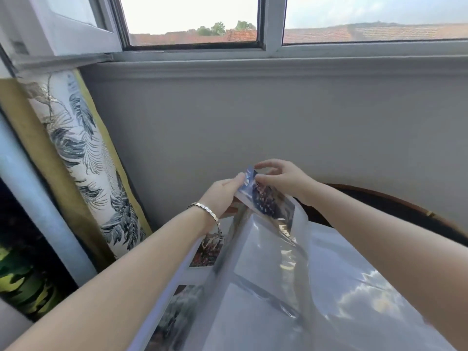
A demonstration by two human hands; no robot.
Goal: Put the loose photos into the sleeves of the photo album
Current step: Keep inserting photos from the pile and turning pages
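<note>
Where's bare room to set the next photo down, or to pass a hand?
Little surface shows. The album fills the lap area. The only bare patch is the dark round tabletop between the right forearm and the wall. It is crowded at the top sleeve, where the left hand and right hand pinch the photo.

I see both forearms reach forward, converging. My left hand (222, 196) is pinched closed, thumb on top, wrist braceleted. Just beside it, my right hand (281, 178) arches, thumb and fingertips (258, 165) curled together in a pinch

wall (278, 127) close ahead, curtain (83, 158) crowding left
</note>
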